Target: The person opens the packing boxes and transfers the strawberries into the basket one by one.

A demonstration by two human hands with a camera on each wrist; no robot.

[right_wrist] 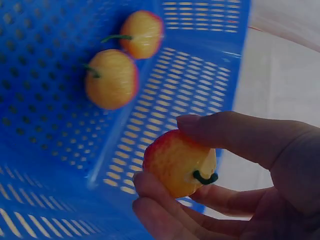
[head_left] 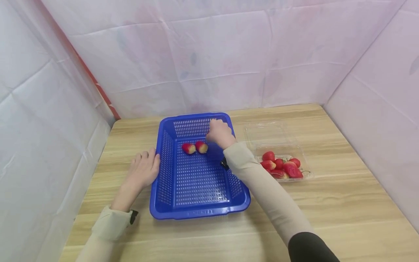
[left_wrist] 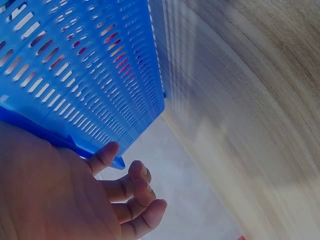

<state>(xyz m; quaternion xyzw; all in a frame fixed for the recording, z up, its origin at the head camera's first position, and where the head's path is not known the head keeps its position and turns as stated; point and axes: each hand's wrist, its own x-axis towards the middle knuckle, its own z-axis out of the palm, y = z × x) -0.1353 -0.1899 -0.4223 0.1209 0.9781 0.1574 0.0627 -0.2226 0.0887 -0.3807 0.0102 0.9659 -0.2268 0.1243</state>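
Observation:
In the right wrist view my right hand (right_wrist: 240,175) pinches a red and yellow strawberry (right_wrist: 172,162) with a short green stem between thumb and fingers. In the head view that hand (head_left: 222,134) is over the right back part of a blue perforated basket (head_left: 199,210) and hides most of the fruit. Two similar strawberries (head_left: 188,148) lie side by side on the basket's floor. My left hand (head_left: 145,169) is at the basket's left rim, its thumb against the edge and its fingers loosely bent, as the left wrist view shows.
Right of the basket, a clear plastic clamshell box (head_left: 266,134) stands with its lid folded back. Several red strawberries (head_left: 292,169) fill its front half. Pale sheets (head_left: 216,65) hang behind and on both sides of the wooden table (head_left: 340,196).

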